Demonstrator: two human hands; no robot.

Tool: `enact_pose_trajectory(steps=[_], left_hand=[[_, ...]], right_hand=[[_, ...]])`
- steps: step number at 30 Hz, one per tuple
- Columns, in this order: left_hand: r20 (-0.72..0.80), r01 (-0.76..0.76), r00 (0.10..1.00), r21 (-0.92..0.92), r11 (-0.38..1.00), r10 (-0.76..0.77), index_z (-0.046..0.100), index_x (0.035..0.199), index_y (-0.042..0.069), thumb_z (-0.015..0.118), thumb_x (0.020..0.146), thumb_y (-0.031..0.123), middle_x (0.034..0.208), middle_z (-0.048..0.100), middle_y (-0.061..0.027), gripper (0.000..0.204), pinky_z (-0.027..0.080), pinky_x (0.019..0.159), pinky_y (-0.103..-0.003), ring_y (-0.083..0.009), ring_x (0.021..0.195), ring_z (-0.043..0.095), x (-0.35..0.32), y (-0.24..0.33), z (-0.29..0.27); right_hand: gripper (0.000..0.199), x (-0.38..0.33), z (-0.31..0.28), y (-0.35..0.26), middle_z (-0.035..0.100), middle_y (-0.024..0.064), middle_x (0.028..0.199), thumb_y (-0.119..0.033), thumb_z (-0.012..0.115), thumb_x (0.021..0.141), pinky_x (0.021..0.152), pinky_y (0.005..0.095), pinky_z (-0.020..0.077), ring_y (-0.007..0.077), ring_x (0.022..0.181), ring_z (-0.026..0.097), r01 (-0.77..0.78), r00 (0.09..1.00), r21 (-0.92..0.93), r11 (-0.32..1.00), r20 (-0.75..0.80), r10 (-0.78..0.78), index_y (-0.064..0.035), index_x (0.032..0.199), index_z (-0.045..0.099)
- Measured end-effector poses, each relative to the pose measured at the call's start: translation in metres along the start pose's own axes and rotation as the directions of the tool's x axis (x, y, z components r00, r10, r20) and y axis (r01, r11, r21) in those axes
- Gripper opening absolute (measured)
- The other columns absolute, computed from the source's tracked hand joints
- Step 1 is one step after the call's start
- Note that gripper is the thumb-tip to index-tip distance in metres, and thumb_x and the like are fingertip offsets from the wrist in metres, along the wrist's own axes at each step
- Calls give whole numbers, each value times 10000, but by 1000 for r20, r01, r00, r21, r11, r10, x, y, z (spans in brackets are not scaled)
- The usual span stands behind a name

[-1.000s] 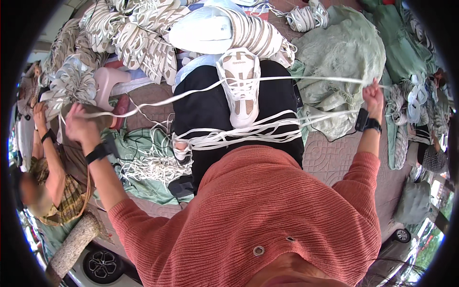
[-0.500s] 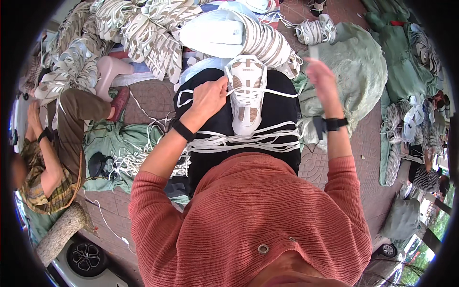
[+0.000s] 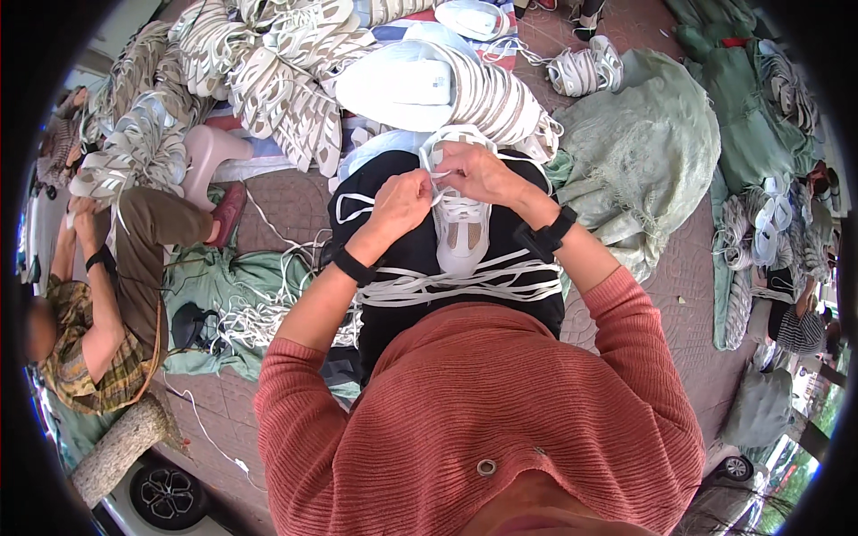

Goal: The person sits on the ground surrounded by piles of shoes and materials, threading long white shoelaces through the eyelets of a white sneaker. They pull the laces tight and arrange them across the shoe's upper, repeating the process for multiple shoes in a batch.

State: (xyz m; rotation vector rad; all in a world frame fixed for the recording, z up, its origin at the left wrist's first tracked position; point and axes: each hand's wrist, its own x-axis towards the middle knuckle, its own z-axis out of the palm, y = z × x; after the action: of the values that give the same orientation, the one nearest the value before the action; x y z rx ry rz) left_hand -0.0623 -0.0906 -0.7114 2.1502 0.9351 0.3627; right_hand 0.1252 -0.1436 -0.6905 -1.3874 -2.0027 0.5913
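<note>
A white and tan shoe upper (image 3: 461, 243) lies along my lap, toe end toward me, with white lacing across its front. My left hand (image 3: 402, 205) is closed at the upper's left edge, pinching a white shoelace (image 3: 355, 202) that loops over my left thigh. Reaching across from the right, my right hand (image 3: 481, 175) covers the tongue and upper eyelets. Its fingers are bent together on the lace beside my left fingertips; the exact grip is partly hidden. Several loose white laces (image 3: 429, 293) lie across my lap, nearer my body.
Beyond my knees, stacked shoe uppers (image 3: 500, 94) lie on a striped cloth. A green-white sack (image 3: 657, 152) rests at the right. To the left are a pink stool (image 3: 207, 161), a lace pile (image 3: 259, 323) on green cloth, and a seated person (image 3: 107, 304) handling more uppers.
My right hand has come down and left from the air at the right onto the upper, meeting my left hand. My left hand stays closed at the upper's left edge.
</note>
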Motion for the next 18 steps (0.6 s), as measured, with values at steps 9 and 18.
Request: enact_pose_trajectory(steps=[9, 18], left_hand=[[48, -30, 998, -119, 992, 36, 662, 724, 28, 665, 753, 70, 687, 658, -141, 51, 497, 615, -357, -246, 640, 652, 2, -21, -4], [41, -109, 994, 162, 981, 104, 679, 758, 65, 783, 727, 231, 718, 641, -100, 198, 479, 633, -377, -277, 679, 616, 11, -8, -18]], right_hand=[[134, -10, 49, 23, 583, 59, 828, -211, 721, 610, 662, 455, 396, 295, 826, 581, -51, 986, -367, 929, -164, -10, -144, 692, 639], [133, -3, 41, 2, 581, 99, 935, -174, 626, 746, 659, 434, 477, 279, 845, 636, -28, 997, -571, 821, 48, 68, -80, 836, 652]])
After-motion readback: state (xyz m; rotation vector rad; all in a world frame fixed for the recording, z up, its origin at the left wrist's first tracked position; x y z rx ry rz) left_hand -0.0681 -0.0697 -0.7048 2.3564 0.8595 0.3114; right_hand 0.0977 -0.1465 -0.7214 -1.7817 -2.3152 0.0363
